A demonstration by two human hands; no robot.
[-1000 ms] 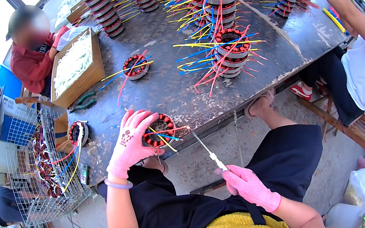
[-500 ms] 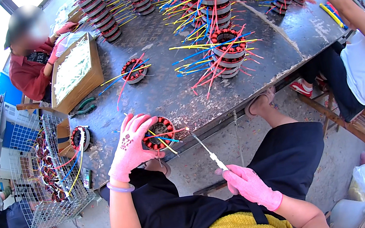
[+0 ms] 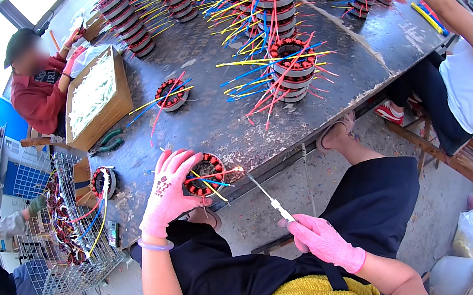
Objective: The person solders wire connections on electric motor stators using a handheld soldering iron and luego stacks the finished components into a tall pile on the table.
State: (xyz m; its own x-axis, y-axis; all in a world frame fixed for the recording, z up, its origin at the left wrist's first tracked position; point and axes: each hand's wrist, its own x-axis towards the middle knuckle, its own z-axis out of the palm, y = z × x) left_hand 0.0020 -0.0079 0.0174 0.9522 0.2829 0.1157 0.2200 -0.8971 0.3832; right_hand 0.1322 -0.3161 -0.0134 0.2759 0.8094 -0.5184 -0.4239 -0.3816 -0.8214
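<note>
My left hand point(image 3: 170, 191), in a pink glove, is closed around the side of a motor stator point(image 3: 216, 162) with red windings. The stator is tilted at the table's near edge, with blue, yellow and red wires sticking out to its right. My right hand point(image 3: 326, 241), also gloved in pink, grips a slim tool point(image 3: 280, 207) with a white handle and a long thin metal shaft. A small orange glow shows at the shaft's tip, by the end of a red wire. I cannot tell whether tip and wire touch.
More stators stand in tall stacks point(image 3: 276, 0); a single stator point(image 3: 173, 95) lies nearer. Pliers point(image 3: 107, 142) rest beside a cardboard box point(image 3: 98, 111) of white strips. A wire basket point(image 3: 83, 260) holds stators at left. Co-workers sit at left and right; another reaches toward the basket.
At the far left, a co-worker has leaned in and stretched a gloved hand to the wire basket. The red-shirted person's hands have shifted. My hands look almost unchanged.
</note>
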